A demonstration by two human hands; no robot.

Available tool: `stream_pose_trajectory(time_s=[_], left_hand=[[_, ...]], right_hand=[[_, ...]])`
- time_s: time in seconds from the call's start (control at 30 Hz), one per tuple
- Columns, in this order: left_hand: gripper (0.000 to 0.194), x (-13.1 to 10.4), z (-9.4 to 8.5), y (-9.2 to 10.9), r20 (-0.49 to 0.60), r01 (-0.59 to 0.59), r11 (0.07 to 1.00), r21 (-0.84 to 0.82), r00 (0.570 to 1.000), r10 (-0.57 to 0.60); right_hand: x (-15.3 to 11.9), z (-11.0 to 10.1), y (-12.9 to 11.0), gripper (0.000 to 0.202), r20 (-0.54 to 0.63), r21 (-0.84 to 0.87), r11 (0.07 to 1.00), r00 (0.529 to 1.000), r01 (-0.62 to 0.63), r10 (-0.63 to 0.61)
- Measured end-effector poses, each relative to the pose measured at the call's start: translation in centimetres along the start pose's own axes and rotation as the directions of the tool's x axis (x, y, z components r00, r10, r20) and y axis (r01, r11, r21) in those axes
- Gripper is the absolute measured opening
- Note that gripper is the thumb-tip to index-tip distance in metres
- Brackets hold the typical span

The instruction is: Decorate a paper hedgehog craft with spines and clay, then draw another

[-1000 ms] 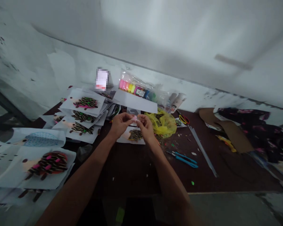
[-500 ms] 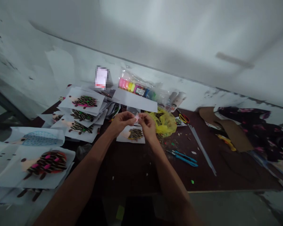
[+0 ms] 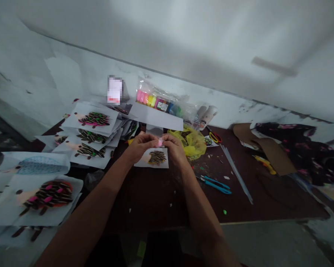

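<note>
1. Pink and small, a lump (image 3: 160, 142) sits between the fingertips of both hands, near the far edge of a hedgehog picture (image 3: 156, 157) that lies on the dark table (image 3: 150, 200).
2. The left hand (image 3: 141, 146) pinches the lump from the left, thumb and forefinger together.
3. The right hand (image 3: 174, 148) grips it from the other side, its fingers bent and turned inward; the exact hold of each finger is too small to make out.
4. The hedgehog picture is on white paper, with dark striped spines and yellow along the lower edge of the body.
5. Just beside the right hand lies a crumpled yellow bag (image 3: 196, 146), with scissors (image 3: 215, 137) to its right.
6. Nearer the front are blue snips (image 3: 217, 184), a green bit (image 3: 225, 212) and clear sticks (image 3: 238, 176).
7. More hedgehog pictures are piled on the left in a far stack (image 3: 93, 126) and a near stack (image 3: 44, 198).
8. Against the wall stand a blurred bright screen (image 3: 115, 90) and a clear bag (image 3: 156, 100) of coloured packets.
9. Brown cardboard (image 3: 277, 157) and dark flowered cloth (image 3: 297, 152) lie at the far right.
</note>
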State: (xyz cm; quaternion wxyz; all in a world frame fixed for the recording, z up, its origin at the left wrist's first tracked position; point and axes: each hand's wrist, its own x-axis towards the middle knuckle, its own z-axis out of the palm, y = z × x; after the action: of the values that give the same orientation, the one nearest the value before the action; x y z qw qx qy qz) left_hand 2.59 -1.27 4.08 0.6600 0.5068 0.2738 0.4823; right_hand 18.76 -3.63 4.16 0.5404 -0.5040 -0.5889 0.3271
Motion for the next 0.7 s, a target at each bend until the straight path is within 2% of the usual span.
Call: stream_pose_trajectory(time_s=[0.1, 0.17, 0.27, 0.33, 0.5, 0.57, 0.7], left_hand=[[0.032, 0.0, -0.2, 0.0, 0.037, 0.038, 0.997, -0.063, 0.999, -0.035], [0.037, -0.1, -0.2, 0.1, 0.059, 0.063, 0.993, -0.103, 0.997, -0.057], [0.039, -0.2, -0.2, 0.1, 0.082, 0.091, 0.991, -0.098, 0.993, -0.083], [0.037, -0.1, -0.3, 0.1, 0.049, 0.082, 0.993, -0.082, 0.996, -0.078], [0.034, 0.6, -1.4, -0.2, -0.139, -0.02, 0.993, -0.113, 0.99, 0.004], [0.033, 0.8, -1.7, -0.3, -0.159, -0.044, 0.994, -0.104, 0.987, 0.027], [0.03, 0.8, -1.6, -0.5, -0.15, -0.007, 0.994, -0.113, 0.989, -0.01]], right_hand=[[0.2, -0.4, 0.1, 0.013, 0.098, 0.211, 0.974, 0.993, -0.086, 0.067], [0.3, -0.4, 0.4, 0.019, 0.11, 0.244, 0.962, 0.989, -0.126, 0.102], [0.4, -0.2, 1.0, 0.03, 0.017, 0.241, 0.963, 0.993, -0.121, 0.12], [0.5, -0.2, 1.4, 0.032, -0.017, 0.231, 0.965, 0.991, -0.122, 0.13], [0.5, -0.3, 1.1, 0.025, -0.008, 0.212, 0.971, 0.994, -0.107, 0.111], [0.3, -0.2, 0.7, 0.022, -0.031, 0.184, 0.98, 0.997, -0.069, 0.076], [-0.3, 0.5, -0.2, 0.02, -0.012, 0.073, 0.997, 1.0, 0.007, -0.007]])
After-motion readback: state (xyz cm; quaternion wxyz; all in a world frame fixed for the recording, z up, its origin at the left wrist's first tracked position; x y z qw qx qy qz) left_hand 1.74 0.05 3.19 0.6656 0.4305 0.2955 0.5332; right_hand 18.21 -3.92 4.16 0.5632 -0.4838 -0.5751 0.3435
